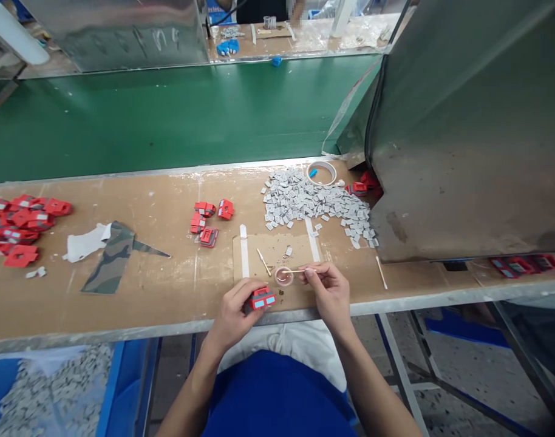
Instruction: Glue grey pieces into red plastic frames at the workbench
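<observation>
My left hand (237, 309) is closed round a small red toy vehicle part (263, 298) with pale blue windows, at the bench's front edge. Between the fingertips of my right hand (328, 290) is a thin cotton swab (298, 271). Its far end reaches into a small clear cup (283, 277) that holds some liquid. Behind the cup, one small grey piece (289, 250) lies on a taped-down cardboard sheet (277, 241). A second swab (263, 262) rests to the left of the cup.
Many small grey pieces (305, 197) are heaped behind the cardboard, beside a tape roll (322, 173). Red parts (208, 237) stand left, with a larger pile (25, 221) farther left near a camouflage cloth (111, 261). A big metal housing (469, 133) borders the right. Beyond runs a green belt (168, 121).
</observation>
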Tool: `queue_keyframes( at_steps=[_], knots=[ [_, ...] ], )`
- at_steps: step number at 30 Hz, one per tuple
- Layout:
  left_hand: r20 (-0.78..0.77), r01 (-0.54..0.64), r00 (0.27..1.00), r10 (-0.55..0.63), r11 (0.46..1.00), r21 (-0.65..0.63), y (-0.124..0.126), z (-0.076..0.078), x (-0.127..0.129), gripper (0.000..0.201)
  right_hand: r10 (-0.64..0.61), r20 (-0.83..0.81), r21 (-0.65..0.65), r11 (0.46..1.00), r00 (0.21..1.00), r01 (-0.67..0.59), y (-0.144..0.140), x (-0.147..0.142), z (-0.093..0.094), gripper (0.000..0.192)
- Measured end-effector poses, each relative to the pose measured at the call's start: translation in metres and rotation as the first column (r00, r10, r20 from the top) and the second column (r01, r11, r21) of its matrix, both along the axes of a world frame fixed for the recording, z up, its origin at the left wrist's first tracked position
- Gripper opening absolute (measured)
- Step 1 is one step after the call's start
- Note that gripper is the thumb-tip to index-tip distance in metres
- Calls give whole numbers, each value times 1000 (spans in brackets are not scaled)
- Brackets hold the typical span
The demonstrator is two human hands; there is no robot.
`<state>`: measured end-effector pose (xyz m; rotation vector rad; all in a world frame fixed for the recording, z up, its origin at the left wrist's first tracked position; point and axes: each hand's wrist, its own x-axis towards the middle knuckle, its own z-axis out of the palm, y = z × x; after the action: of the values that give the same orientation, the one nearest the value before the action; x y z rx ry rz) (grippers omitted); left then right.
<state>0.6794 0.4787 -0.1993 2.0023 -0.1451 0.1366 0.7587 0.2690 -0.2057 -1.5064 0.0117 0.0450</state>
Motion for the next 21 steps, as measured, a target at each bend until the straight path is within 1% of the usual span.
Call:
queue_keyframes(
  at_steps=[2,5,7,9,11,13,21],
  knots=[
    [7,-12,1000,12,1000,0,-2,0,-1,25,-10,-1,16,1000,1000,10,0,-1,7,36],
    [12,-22,1000,22,1000,-4,-4,0,-1,24,12,50,32,999,999,-14,2,-9,19,30],
    [10,-29,1000,29,1000,-4,-5,0,-1,24,63,107,-4,998,992,-63,4,-16,26,25],
    [17,-36,999,36,999,-3,-6,-1,0,24,118,167,-82,991,979,-106,7,-23,30,23],
    [33,-39,999,38,999,6,-6,-1,0,25,161,212,-157,979,964,-129,10,-27,31,21],
    [44,-38,998,37,999,21,-7,-2,0,24,189,232,-200,969,954,-143,13,-29,30,20],
    [50,-9,999,7,1000,26,-7,0,1,23,245,238,-218,956,940,-194,19,-32,28,18]
  ],
)
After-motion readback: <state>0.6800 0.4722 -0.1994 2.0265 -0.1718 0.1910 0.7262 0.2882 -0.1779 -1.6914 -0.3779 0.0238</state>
